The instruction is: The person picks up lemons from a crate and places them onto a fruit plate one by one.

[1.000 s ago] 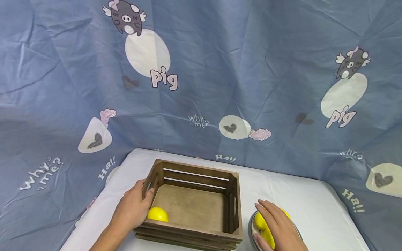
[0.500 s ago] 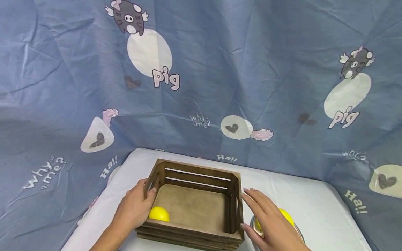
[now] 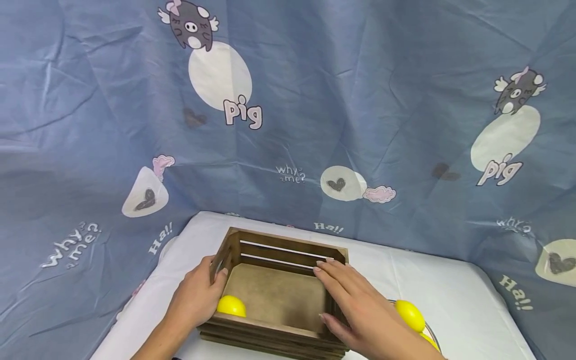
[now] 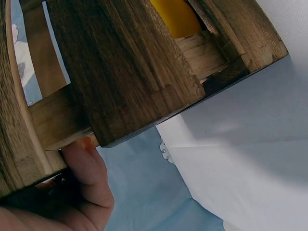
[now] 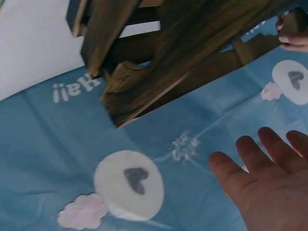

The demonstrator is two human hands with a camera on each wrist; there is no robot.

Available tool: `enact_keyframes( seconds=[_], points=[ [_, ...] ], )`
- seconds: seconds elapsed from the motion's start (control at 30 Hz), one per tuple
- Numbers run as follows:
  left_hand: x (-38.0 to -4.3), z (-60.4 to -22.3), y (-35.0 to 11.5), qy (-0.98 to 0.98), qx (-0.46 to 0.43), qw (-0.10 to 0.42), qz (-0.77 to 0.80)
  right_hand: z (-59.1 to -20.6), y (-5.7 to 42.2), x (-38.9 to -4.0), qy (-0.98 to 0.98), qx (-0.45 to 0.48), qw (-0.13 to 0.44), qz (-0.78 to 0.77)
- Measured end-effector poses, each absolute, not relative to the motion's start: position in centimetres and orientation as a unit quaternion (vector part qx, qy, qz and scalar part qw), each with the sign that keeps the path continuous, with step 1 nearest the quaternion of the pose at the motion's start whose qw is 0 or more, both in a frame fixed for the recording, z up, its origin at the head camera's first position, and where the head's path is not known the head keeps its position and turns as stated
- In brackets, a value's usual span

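A brown slatted wooden crate (image 3: 274, 327) stands on the white surface, with one yellow lemon (image 3: 231, 305) in its front left corner. My left hand (image 3: 195, 295) grips the crate's left side, thumb on the inside. From the left wrist, the crate's slats (image 4: 125, 72) show close up, with fingers of the left hand (image 4: 89, 178) at the side opening and yellow between the slats. Over the crate's right edge reaches my right hand (image 3: 360, 305), fingers spread and nothing seen in them. The right wrist view shows that hand (image 5: 274, 187) apart from the crate (image 5: 192, 48).
Right of the crate is a round plate (image 3: 434, 334), partly hidden by my right forearm. A lemon (image 3: 410, 316) and part of another yellow fruit (image 3: 429, 340) show on it. A blue printed cloth (image 3: 288, 125) hangs behind the white-covered surface (image 3: 454, 290).
My right hand has moved left from above the plate to over the crate's right edge, uncovering a lemon on the plate. The left hand keeps its grip. The head view has shifted slightly.
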State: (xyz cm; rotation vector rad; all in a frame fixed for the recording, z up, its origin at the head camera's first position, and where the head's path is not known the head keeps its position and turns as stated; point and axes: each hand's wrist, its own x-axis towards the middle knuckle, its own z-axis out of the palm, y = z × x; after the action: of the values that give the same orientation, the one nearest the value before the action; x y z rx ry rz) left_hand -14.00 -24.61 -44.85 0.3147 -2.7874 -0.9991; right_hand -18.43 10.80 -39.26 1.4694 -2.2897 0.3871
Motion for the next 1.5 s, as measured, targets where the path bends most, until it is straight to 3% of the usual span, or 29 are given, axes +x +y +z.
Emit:
enact_keyframes(
  seconds=[0.3,0.83,1.5],
  points=[
    [-14.0,-45.0,-24.5,-0.932,0.103,0.090,-0.337,-39.9,7.4,-19.3,-0.801,0.556,0.184,0.120],
    [-14.0,-44.7,-24.3,-0.935,0.109,0.087,-0.327,-40.7,3.1,-21.0,-0.791,0.602,0.098,0.054],
    [-13.7,-44.7,-24.4,-0.933,0.120,0.067,-0.331,-40.0,-0.9,-21.5,-0.762,0.642,0.083,-0.027]
  ],
)
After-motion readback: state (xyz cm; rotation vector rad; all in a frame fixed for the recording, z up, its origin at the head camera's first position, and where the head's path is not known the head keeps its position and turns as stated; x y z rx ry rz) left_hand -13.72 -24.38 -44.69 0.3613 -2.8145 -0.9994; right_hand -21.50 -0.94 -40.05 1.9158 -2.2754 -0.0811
